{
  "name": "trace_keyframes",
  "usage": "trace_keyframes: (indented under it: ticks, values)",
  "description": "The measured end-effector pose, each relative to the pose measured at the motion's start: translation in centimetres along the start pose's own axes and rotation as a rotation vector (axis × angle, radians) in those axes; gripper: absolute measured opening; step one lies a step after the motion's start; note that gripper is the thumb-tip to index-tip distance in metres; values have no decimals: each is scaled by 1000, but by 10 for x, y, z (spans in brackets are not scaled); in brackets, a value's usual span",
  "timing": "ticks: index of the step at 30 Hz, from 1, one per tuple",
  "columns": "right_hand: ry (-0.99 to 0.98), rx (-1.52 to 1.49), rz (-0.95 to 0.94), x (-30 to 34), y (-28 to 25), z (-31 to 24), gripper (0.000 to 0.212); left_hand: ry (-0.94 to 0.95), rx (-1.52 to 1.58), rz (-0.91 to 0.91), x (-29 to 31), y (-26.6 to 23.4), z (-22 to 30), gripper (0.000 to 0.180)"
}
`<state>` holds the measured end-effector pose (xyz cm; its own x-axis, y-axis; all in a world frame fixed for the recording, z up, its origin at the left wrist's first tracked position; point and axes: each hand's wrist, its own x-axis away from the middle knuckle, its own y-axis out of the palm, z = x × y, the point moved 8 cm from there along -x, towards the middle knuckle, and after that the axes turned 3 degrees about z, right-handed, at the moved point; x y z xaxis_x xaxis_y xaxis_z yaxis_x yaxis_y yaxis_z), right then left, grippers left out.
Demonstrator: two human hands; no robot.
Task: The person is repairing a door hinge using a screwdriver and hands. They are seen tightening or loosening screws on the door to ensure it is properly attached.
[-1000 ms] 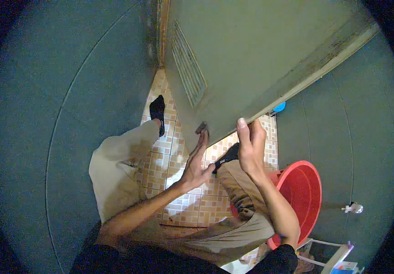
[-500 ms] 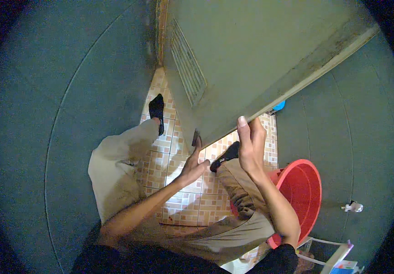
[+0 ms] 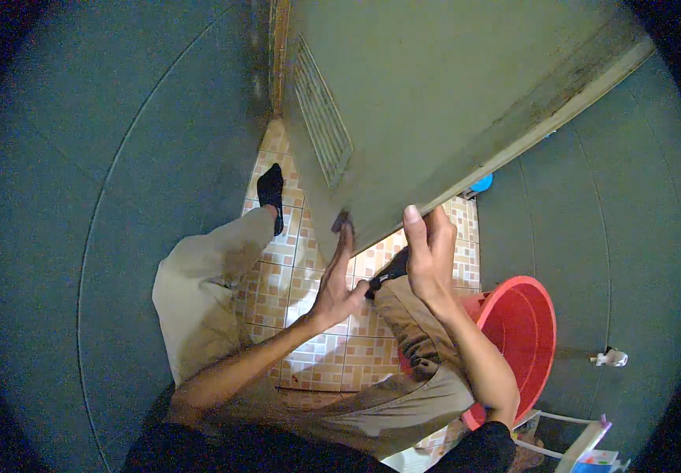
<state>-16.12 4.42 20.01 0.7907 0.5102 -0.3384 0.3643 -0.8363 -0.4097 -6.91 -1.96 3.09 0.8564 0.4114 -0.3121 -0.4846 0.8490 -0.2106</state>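
A pale grey-green door stands ajar, its bottom part showing a louvred vent. My right hand grips the door's free edge, thumb on the near face and fingers curled behind it. Lower on the same face, my left hand presses a small dark flat piece against the door with its fingertips. The left thumb sticks out to the side. What the dark piece is made of is too small to tell.
A large red tub stands at my right, near a wall tap. Grey-green walls close in on both sides. My feet rest on the tiled floor, either side of the door. Something blue shows behind the door; a small rack is lower right.
My left hand has slid a little upward along the door, the small dark piece moving with its fingertips. My right hand keeps its grip on the edge, shifted very slightly left.
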Motion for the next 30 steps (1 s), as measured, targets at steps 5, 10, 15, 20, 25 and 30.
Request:
trace_keyframes:
  ticks: [5,10,15,20,25,30]
  values:
    - [-4,-25,15,-1,-1,-3,44,-537,223,-126,19,20,-64,91]
    - [-23,-1,29,-1,-4,1,45,-228,147,-58,6,11,-34,92]
    - [9,41,6,-1,-4,-1,44,114,30,-33,-5,-9,32,91]
    - [4,25,32,0,-6,6,46,105,30,-32,1,-4,21,90]
    - [-2,53,36,-1,-3,2,46,-182,142,-33,21,13,-40,91]
    - [-19,43,61,-1,-4,1,45,-458,185,-124,25,21,-66,91]
